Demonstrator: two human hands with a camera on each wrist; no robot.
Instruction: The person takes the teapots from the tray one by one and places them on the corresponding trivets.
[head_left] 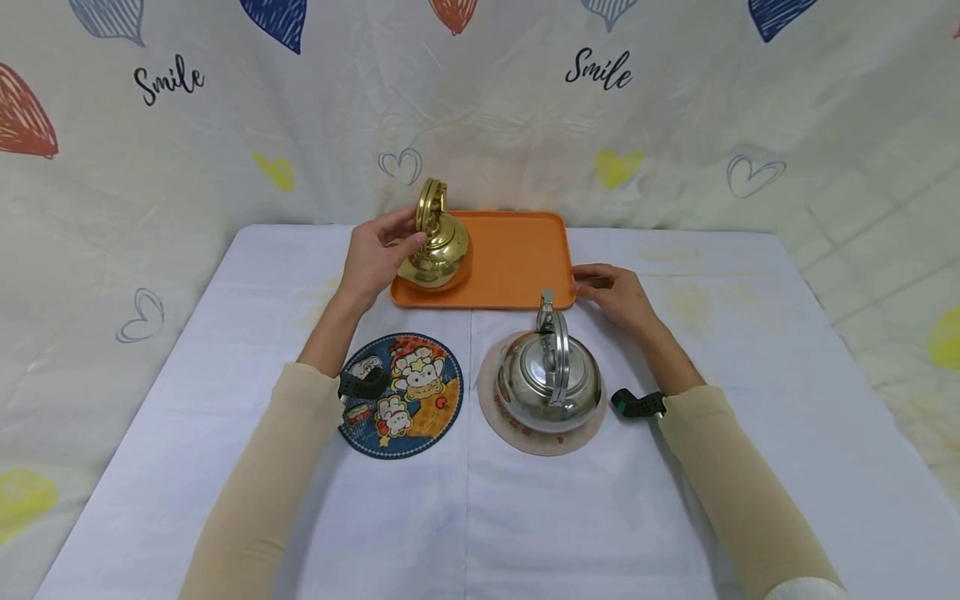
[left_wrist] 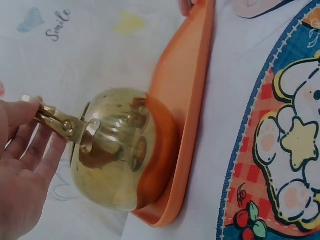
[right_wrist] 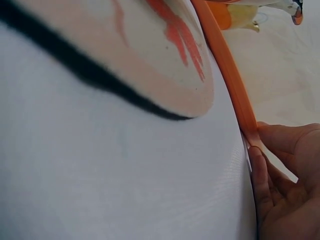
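Note:
A small gold kettle is on the left part of an orange tray at the far side of the table. My left hand holds its folding handle, thumb and fingers around the gold bars, as the left wrist view shows at the kettle. At the tray's near right corner, my right hand pinches the rim between thumb and fingers; the right wrist view shows this hand close up. A larger silver kettle stands upright in front of the tray, near the right forearm.
Under the silver kettle lies a round pale pink mat. To its left is a round blue mat with cartoon figures, partly under the left wrist's black strap. White cloth covers the table, and a printed curtain hangs behind.

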